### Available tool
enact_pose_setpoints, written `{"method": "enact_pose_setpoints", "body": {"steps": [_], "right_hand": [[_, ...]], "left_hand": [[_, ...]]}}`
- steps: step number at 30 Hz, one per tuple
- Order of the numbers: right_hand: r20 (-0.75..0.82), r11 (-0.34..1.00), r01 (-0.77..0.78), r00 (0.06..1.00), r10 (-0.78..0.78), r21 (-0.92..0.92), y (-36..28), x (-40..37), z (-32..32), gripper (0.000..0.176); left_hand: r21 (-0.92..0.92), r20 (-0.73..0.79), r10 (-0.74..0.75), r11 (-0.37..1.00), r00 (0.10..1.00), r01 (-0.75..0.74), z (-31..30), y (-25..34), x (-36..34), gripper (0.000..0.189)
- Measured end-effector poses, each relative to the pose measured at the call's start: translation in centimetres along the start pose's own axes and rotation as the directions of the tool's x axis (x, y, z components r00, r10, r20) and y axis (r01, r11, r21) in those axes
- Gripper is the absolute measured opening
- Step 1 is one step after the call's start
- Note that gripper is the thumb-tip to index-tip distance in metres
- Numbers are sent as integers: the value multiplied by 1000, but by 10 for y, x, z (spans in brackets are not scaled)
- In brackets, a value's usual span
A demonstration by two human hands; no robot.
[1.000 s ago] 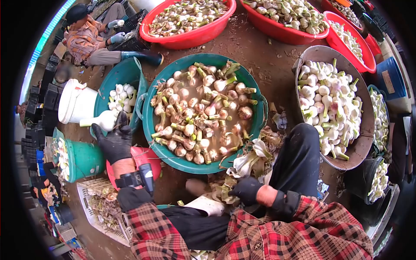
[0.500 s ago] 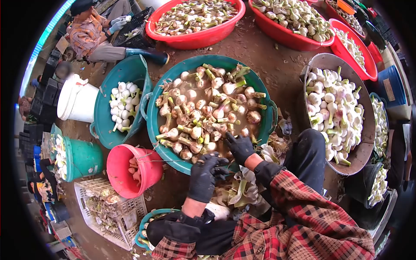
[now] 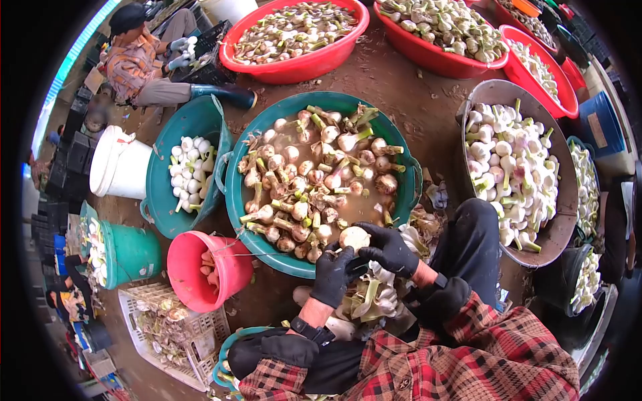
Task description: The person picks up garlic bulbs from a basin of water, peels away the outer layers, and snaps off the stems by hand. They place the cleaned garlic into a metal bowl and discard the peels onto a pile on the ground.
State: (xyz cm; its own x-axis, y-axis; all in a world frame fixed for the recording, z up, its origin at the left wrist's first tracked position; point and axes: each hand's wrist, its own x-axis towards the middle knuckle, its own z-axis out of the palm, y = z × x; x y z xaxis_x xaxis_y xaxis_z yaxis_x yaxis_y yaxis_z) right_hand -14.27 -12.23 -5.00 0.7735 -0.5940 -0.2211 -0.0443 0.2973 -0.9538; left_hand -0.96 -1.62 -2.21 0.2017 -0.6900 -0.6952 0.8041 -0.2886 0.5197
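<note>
A pale garlic bulb is held between my two black-gloved hands, just above the near rim of the big green tub. My left hand has its fingers closed at the bulb's lower left side. My right hand grips the bulb from the right, thumb and fingers pressed to it. Many muddy garlic bulbs with cut green stems float in brown water inside the tub. Below my hands lies a heap of peeled-off garlic leaves, partly hidden by my wrists.
A brown tub of white garlic stands right. Left are a tilted green basin with cleaned bulbs, a pink bucket, a white crate and a white bucket. Red tubs line the back; a co-worker sits upper left.
My right hand has lifted a garlic bulb out of the water and brought it to my left hand. Both hands now meet around it. The co-worker's gloved hands have shifted slightly.
</note>
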Motion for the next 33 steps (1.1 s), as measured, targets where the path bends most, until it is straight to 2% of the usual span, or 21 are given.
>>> {"method": "enact_pose_setpoints", "body": {"steps": [4,5,6,7,8,9,11,12,13,14,16,18,25,26,28,30,32,33], "right_hand": [[-77,988,66,994,-77,-139,-14,-10,3,52],[-84,988,65,993,-77,-138,-17,-11,4,52],[-135,926,138,971,-196,-351,-24,-13,5,48],[-156,814,184,936,-317,-551,-31,-14,7,45],[-240,855,151,923,-302,-496,-38,-17,11,32],[-241,854,148,923,-300,-498,-38,-17,12,32],[-293,775,127,878,-378,-620,-35,-17,16,24],[-303,718,144,837,-456,-681,-38,-16,19,17],[-306,718,143,836,-456,-681,-37,-17,20,17],[-297,689,127,836,-462,-714,-36,-18,21,15],[-291,658,107,836,-465,-745,-35,-21,22,13],[-290,631,92,831,-476,-770,-37,-22,26,6],[-306,650,70,841,-447,-757,-25,-20,25,7],[-329,701,54,855,-400,-712,-25,-20,24,7],[-348,747,38,868,-353,-664,-27,-20,22,8],[-446,906,-142,893,-56,-398,-31,-23,18,12],[-470,934,-140,882,-33,-329,-21,-24,2,15],[-490,957,-136,872,-8,-257,-15,-24,-8,17]], "left_hand": [[70,41,81,994,996,-84,-3,-6,2,34],[174,18,169,970,986,-169,-10,-12,7,36],[274,5,257,929,966,-248,-9,-12,8,37],[272,7,252,931,968,-244,-9,-13,8,37],[336,1,307,896,952,-289,-9,-13,7,39],[398,-2,362,855,932,-332,-8,-12,6,41],[403,-20,406,839,914,-365,-8,-16,9,41],[462,10,464,783,886,-415,-7,-16,10,42],[517,44,517,720,855,-462,-7,-17,10,44],[518,45,515,721,856,-461,-6,-18,10,44],[697,122,622,501,774,-513,-1,-18,7,47],[679,125,641,502,758,-537,-1,-22,7,48],[652,158,654,493,740,-576,-12,-26,16,48],[651,158,655,494,739,-576,-14,-24,15,48],[656,170,568,545,806,-522,-14,-17,11,45],[631,198,514,584,834,-510,-19,-14,10,43],[606,228,458,624,859,-494,-21,-12,9,41],[489,222,386,750,895,-445,-16,-7,3,39]]}}
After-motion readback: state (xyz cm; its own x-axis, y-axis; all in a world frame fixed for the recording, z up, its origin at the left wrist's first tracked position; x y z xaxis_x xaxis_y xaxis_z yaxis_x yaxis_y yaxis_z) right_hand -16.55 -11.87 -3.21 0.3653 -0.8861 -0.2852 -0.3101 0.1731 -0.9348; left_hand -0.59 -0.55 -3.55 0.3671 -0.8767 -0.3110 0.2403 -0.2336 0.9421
